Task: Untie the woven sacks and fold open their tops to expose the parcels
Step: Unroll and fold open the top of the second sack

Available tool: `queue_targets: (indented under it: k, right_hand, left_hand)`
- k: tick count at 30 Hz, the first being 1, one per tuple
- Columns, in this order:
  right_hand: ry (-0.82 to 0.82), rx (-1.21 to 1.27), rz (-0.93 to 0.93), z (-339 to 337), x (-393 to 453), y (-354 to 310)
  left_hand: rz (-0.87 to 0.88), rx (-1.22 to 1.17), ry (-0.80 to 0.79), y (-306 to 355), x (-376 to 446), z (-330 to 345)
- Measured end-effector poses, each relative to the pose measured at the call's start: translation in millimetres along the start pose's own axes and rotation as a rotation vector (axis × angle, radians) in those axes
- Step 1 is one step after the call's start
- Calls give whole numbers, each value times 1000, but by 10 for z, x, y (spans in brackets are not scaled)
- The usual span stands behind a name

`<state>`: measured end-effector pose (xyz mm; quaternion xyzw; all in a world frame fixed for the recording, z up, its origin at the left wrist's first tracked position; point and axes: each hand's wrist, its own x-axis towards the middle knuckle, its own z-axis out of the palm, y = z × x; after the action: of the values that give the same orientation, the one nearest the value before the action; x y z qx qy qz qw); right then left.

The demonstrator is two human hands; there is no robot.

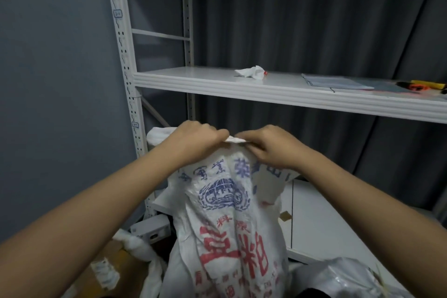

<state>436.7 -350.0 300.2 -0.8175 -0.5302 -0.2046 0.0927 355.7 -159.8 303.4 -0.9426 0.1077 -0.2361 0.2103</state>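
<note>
Head view, going left to right: the left hand (197, 139) has its fingers curled over the bunched top of the woven sack (232, 225), and the right hand (271, 146) is doing the same from the other side, pinching the little white twist of material between them. So both hands are closed on the sack's neck, right at the middle of the shot, in front of the lower edge of the metal shelf (278, 94). I honestly can't tell whether there's a cord or knot in there; it's hidden under the fingers.

What could go wrong: the sack stands tall and looks top-heavy, so a hard tug at the neck could tip it toward the clutter on the floor. Yanking instead of picking at the tie could also just tighten it or fray the weave.

Materials: the sack is crinkly white woven plastic, printed with a blue globe emblem and big red characters, creased into long vertical folds. The shelf is smooth painted metal with a ribbed front lip, holding a crumpled white rag (250, 72). Bottom right there's a shiny grey plastic bag (343, 278).
</note>
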Motion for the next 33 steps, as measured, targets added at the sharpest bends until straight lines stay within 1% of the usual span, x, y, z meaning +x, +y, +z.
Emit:
queue_targets:
  k: [1,2,3,4,5,6,7,8,9,10,11,12,13,14,15,17,18,19,20,21,22,23,24,25,26,27,29,30,31,32,33]
  right_hand:
    - [58,-187,-85,35,-4,19]
    - [78,-314,-129,88,-47,51]
    - [118,-388,-155,152,-77,95]
    - [119,-371,-153,176,-93,106]
    - [105,-260,-120,154,-102,100]
    - [45,-52,-33,130,-100,75]
    - [-78,191,77,112,-75,40]
    - [-168,422,160,105,-44,15]
    - [-181,586,203,80,-21,-20]
    - [-147,666,216,79,-10,-50]
    - [-98,686,217,102,-22,-82]
    - [-35,669,216,146,-50,-100]
    - [38,619,218,200,-94,-102]
    - [120,553,219,267,-152,-97]
    - [210,486,228,340,-216,-100]
    - [398,366,274,506,-344,-150]
    - [477,296,296,597,-400,-205]
    - [538,202,311,694,-448,-279]
    - [564,115,318,798,-489,-363]
    - [561,60,321,895,-517,-462]
    - [548,34,329,981,-529,-553]
    - [537,6,338,1077,-537,-627]
    - [521,-38,335,1188,-549,-690]
    - [470,-69,323,1260,-566,-767]
    - [355,-58,289,1336,-586,-841]
    - [184,8,253,1372,-614,-926]
    - [-240,307,224,1337,-706,-1002]
    - [-334,461,230,1240,-741,-1001]
    - [-271,589,230,1123,-754,-985]
    - [-67,659,235,1001,-729,-941]
    - [164,623,245,889,-681,-864]
  left_hand:
    - [-16,-106,-72,-39,-4,-44]
    - [-53,-299,-199,-106,-12,-74]
    - [-91,-530,-344,-169,-20,-86]
    - [-102,-698,-429,-225,-23,-61]
    - [-88,-752,-455,-246,-29,-25]
    - [-67,-719,-417,-225,-36,12]
    - [-36,-613,-361,-176,-39,43]
    - [4,-435,-282,-122,-39,62]
    - [39,-246,-194,-76,-37,76]
    - [68,-142,-109,-58,-48,87]
    - [85,-117,-53,-73,-75,84]
    - [72,-137,-28,-114,-108,82]
    - [20,-178,3,-169,-144,79]
    - [-69,-231,75,-217,-188,108]
    - [-218,-315,191,-227,-256,147]
    - [-621,-595,440,-163,-391,265]
    - [-802,-795,477,-100,-432,342]
    - [-915,-1017,426,-14,-454,398]
    - [-954,-1259,322,87,-449,460]
    - [-950,-1484,215,191,-431,510]
    - [-943,-1656,137,296,-397,524]
    - [-954,-1766,102,384,-355,525]
    - [-990,-1816,113,448,-309,521]
    - [-1044,-1849,138,495,-266,517]
    - [-1100,-1842,167,528,-235,518]
    - [-1147,-1807,182,540,-223,551]
    - [-1163,-1700,140,547,-247,585]
    - [-1137,-1660,108,551,-283,603]
    - [-1096,-1624,78,552,-329,634]
    - [-1047,-1593,45,560,-381,642]
    - [-996,-1557,4,570,-435,641]
